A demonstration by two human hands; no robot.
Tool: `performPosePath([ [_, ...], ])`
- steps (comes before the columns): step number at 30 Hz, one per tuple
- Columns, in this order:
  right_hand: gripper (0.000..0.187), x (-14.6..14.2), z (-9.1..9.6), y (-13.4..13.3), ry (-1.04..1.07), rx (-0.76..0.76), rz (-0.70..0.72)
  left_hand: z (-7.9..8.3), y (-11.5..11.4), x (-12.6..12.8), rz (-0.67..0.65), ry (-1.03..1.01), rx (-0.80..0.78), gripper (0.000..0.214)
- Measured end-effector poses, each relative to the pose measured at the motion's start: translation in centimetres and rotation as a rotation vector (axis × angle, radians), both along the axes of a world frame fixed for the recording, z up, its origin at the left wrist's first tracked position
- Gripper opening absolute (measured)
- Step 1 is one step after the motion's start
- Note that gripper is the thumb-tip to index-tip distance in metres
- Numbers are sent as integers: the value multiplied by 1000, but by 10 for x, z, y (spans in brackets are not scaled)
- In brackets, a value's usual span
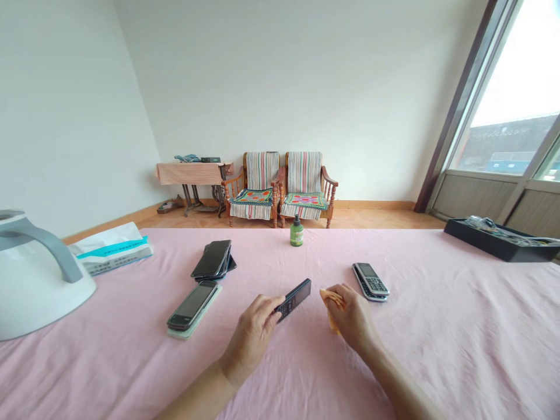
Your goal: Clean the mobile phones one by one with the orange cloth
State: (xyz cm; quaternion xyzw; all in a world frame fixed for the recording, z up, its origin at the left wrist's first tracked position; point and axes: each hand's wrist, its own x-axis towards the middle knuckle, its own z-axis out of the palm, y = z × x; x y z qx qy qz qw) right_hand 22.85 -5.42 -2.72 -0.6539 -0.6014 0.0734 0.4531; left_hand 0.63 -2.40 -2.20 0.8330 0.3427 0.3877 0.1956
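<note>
My left hand (252, 332) grips a dark keypad mobile phone (297, 298) by its lower end, tilted above the table with the screen end up and to the right. A short gap away, my right hand (350, 315) is closed on a bunched orange cloth (333, 297). The cloth does not touch the phone. Beyond the right hand lie stacked keypad phones (371, 280). On the left are a stack of dark smartphones (212, 259) and, nearer me, another phone stack (192, 306) with a pale one at the bottom.
A pink cloth (289, 385) covers the table. At its far edge stands a green pump bottle (296, 233). A white kettle (39, 291) and a tissue pack (114, 248) are at the left. A black box of cables (499, 240) sits at the far right.
</note>
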Motion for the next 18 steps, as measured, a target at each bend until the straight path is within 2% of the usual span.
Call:
performPosePath([
  [5, 17, -17, 15, 7, -52, 70, 112, 0, 4, -1, -30, -62, -38, 27],
  [8, 17, -20, 22, 22, -123, 93, 106, 1, 3, 0, 11, -82, -73, 25],
  [11, 18, -19, 20, 34, -149, 93, 87, 1, 2, -1, 60, -112, -141, 14],
  [13, 21, -21, 16, 35, -144, 97, 124, 0, 4, -1, 63, -145, -184, 10],
  [18, 26, -48, 12, 18, -113, 116, 283, -3, 7, 0, 46, -204, -250, 6],
])
